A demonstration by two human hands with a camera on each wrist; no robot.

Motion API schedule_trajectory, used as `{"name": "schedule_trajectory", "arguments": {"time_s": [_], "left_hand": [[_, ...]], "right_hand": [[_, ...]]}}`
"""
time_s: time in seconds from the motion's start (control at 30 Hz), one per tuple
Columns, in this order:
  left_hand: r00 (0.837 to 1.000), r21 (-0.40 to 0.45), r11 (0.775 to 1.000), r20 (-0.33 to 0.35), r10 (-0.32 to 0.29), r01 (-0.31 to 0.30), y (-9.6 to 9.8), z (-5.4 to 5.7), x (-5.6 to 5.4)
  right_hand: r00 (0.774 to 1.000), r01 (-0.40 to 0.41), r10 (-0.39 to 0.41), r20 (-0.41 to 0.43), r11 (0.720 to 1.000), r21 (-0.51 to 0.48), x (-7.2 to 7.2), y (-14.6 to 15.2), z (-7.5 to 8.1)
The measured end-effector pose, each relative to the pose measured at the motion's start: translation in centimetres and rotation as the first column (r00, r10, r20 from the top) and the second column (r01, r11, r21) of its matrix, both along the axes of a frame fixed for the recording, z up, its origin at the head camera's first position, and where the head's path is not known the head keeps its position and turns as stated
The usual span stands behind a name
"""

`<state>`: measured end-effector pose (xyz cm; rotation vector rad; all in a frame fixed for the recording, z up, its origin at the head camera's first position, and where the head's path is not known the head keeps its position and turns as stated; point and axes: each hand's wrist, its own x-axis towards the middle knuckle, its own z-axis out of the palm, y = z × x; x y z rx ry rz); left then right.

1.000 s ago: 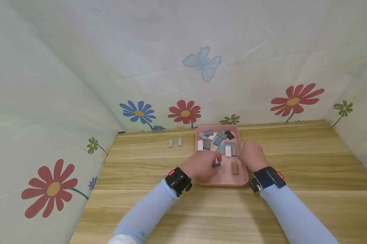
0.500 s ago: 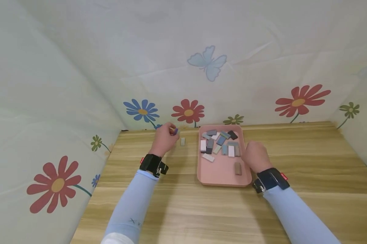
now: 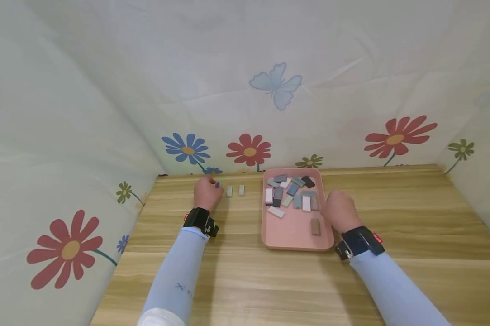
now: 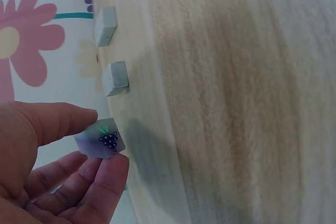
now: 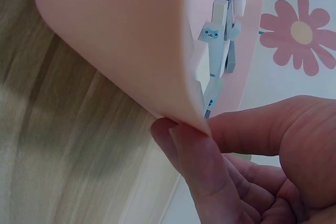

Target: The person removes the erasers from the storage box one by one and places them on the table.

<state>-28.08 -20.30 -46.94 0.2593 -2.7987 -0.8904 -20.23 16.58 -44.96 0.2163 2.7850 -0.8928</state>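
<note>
In the left wrist view my left hand (image 4: 68,166) pinches a small purple and pale green block (image 4: 100,140) between thumb and fingers. A bunch of grapes is printed on its end. In the head view that hand (image 3: 207,194) is at the far left of the table, just left of two pale green blocks (image 3: 229,191) standing apart from each other. My right hand (image 3: 340,210) holds the right rim of a pink tray (image 3: 295,240), thumb inside and fingers outside, as the right wrist view shows. Small rectangular blocks (image 3: 306,203) in several colours lie in the tray.
A brown block (image 3: 316,227) lies alone near the tray's front right. The blocks crowd its back half, some overlapping. A flower-printed cloth wall (image 3: 334,113) rises behind the wooden table (image 3: 261,285) and along its left side.
My left hand has lifted the grape-print block out of the tray and carried it left, past the two pale green blocks. The right hand has stayed at the tray's rim.
</note>
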Motion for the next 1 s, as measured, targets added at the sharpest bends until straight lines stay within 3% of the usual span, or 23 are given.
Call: {"name": "schedule_trajectory", "arguments": {"time_s": [0.37, 0.7, 1.0], "left_hand": [[0.995, -0.041, 0.997, 0.074, 0.062, -0.059, 0.0, -0.1, 0.4], [0.996, -0.063, 0.996, 0.071, 0.062, -0.057, 0.1, -0.9, -0.2], [0.989, -0.114, 0.989, 0.101, 0.110, -0.099, 0.6, -0.8, -0.4]], "right_hand": [[0.999, 0.003, -0.003, -0.035, 1.000, -0.004, 0.1, -0.2, -0.4], [0.999, 0.014, -0.014, -0.034, 1.000, 0.001, 0.3, -0.2, 0.0], [0.999, 0.043, -0.043, 0.004, 0.999, -0.025, 0.4, -0.2, 0.4]]}}
